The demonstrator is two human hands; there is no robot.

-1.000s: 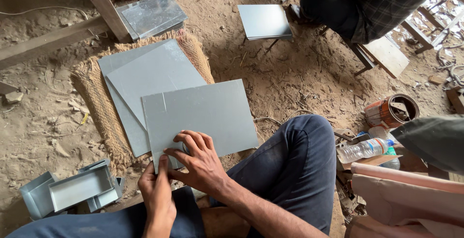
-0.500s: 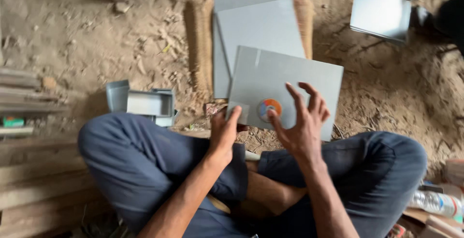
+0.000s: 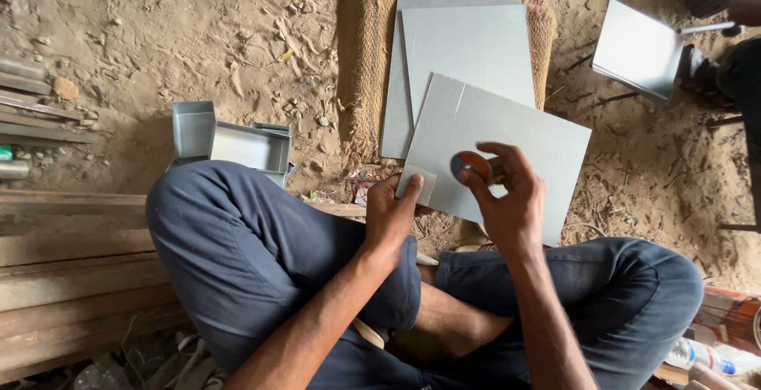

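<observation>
Three grey metal sheets lie stacked on one burlap mat [image 3: 365,57]. The left hand [image 3: 390,214] pinches the top sheet [image 3: 507,148] at its 7 o'clock corner; the right hand [image 3: 507,200] grasps one small round disc [image 3: 469,165] over it

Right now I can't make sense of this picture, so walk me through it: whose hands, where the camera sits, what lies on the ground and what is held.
The camera sits on a person's head and looks down at their crossed legs and two bare hands. The left hand grips the near corner of a grey metal sheet. The right hand holds a small round disc, grey and orange, over that sheet. More grey sheets lie beneath it on a woven mat spread over sandy ground. Folded metal trays sit by the left knee, wooden planks beside them. Another sheet lies at upper right, near a second person.
</observation>
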